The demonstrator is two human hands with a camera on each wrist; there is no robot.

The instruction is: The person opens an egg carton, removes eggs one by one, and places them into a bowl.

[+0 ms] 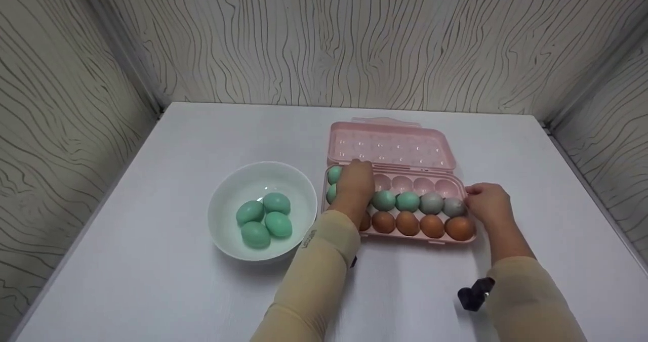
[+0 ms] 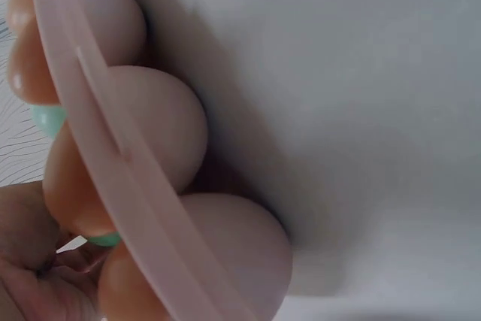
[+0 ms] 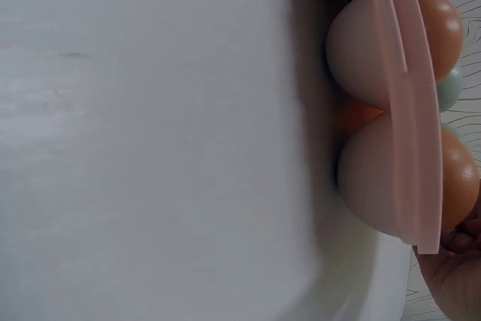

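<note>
A pink egg carton (image 1: 393,237) lies with its lid (image 1: 390,147) folded back. Brown eggs (image 1: 407,223) fill its front row, with green and greyish eggs (image 1: 408,201) in the middle row. One green egg (image 1: 334,174) sits at the left end of the back row, where several cups to the right are vacant. My left hand (image 1: 356,182) reaches down over the back row with bent fingers; its fingertips and anything between them are hidden. At the carton's right end, my right hand (image 1: 488,203) pinches the edge near the back corner.
A white bowl (image 1: 220,190) with several green eggs (image 1: 278,224) stands left of the carton, close to my left forearm. White table (image 1: 167,180) surrounds both, bounded by patterned panels (image 1: 304,43) at the back and sides. A black device (image 1: 475,294) is at my right wrist.
</note>
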